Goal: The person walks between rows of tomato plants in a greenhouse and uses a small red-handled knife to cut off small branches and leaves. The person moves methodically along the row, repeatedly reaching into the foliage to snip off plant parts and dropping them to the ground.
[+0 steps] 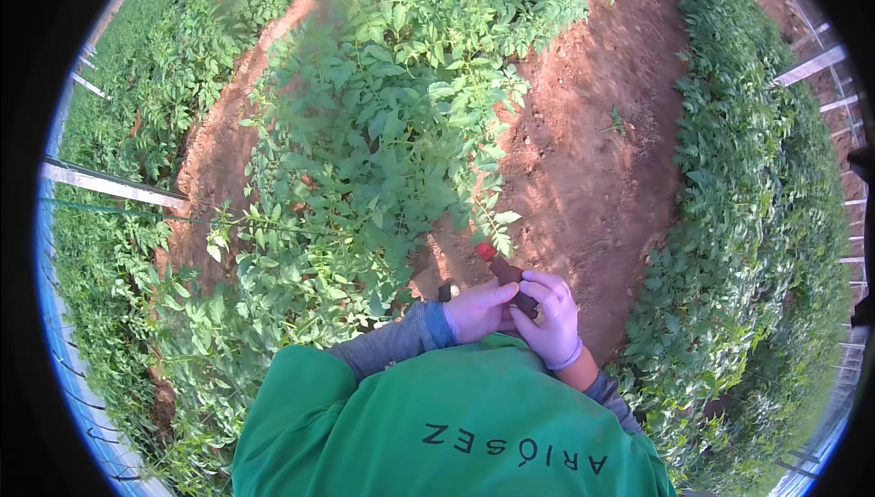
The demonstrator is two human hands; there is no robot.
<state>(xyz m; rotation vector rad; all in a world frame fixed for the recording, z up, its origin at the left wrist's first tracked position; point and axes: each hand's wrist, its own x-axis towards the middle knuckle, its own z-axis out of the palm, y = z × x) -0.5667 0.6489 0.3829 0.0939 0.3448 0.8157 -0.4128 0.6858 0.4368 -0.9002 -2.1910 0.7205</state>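
Observation:
Both my hands meet low in the middle, just in front of the green shirt. They wear thin, pale gloves. My left hand (480, 312) and my right hand (551, 316) are closed around a dark brown, stick-like object (507, 273). A bright red piece (486, 251) is at its far end. My fingers cover part of the object, so its exact kind cannot be told. A leafy shoot (497, 220) of the plant row hangs right by the red end.
Leafy plants that look like tomatoes (383, 107) grow in a row ahead. Further rows stand left (116, 244) and right (738, 223). A reddish soil path (588, 148) runs on the right. A pale post (116, 184) and a thin green line (225, 222) cross the left.

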